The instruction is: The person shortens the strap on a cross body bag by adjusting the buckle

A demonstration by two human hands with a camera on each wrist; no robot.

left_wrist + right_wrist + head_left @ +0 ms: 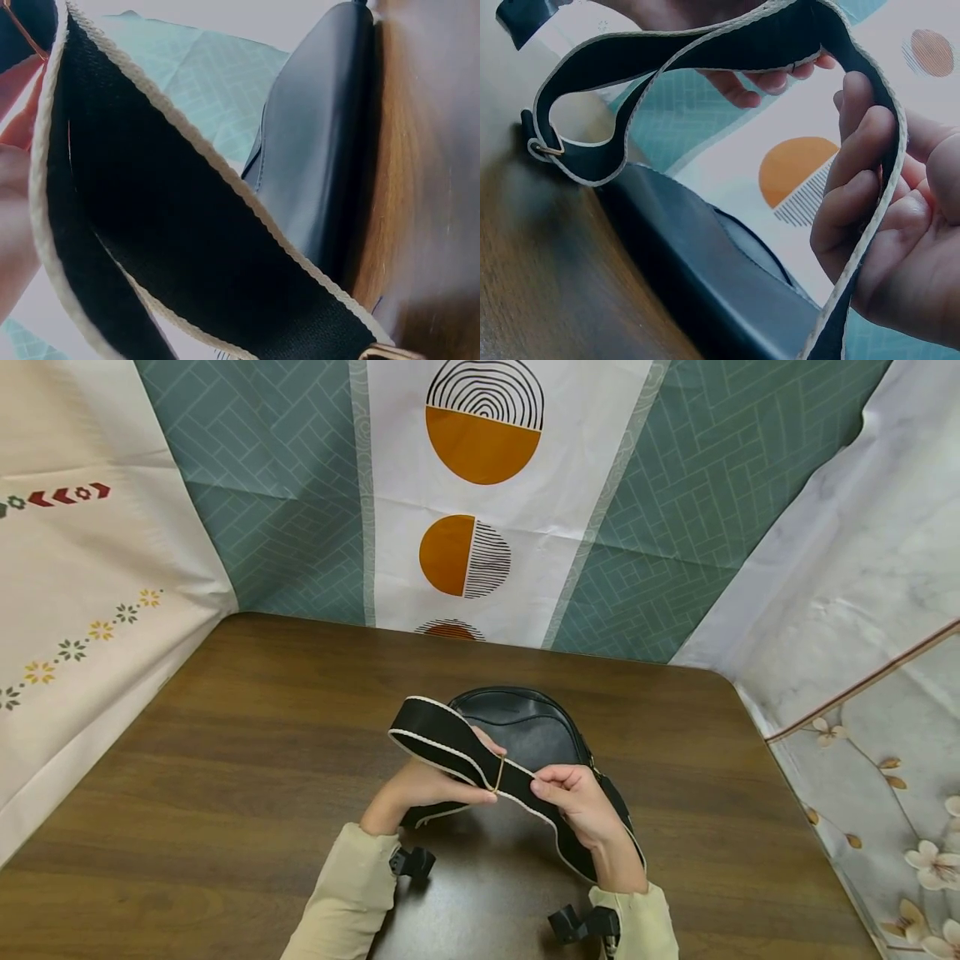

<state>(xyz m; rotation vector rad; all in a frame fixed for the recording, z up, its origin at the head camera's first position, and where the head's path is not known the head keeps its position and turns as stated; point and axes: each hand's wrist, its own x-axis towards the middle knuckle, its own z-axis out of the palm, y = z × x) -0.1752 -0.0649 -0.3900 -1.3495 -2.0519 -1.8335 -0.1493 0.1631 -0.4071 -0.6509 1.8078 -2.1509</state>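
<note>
A black strap (pixel 442 732) with cream braided edges arches in front of a black leather bag (pixel 536 731) on the table. A thin gold slider (pixel 499 773) sits around the strap between both hands. My left hand (pixel 431 783) grips the strap beside the slider, thumb in front and fingers behind. To the right, my right hand (pixel 581 802) pinches the strap between thumb and fingers. In the right wrist view the right fingers (pixel 851 180) curl along the strap, and a gold ring (pixel 549 150) shows at its looped end near the bag.
The brown wooden table (pixel 225 760) extends around the bag. Behind it hangs a teal and white cloth (pixel 292 552) with orange circles. A cream cloth (pixel 90 610) borders the left, and a floral marbled cloth (pixel 862 693) the right.
</note>
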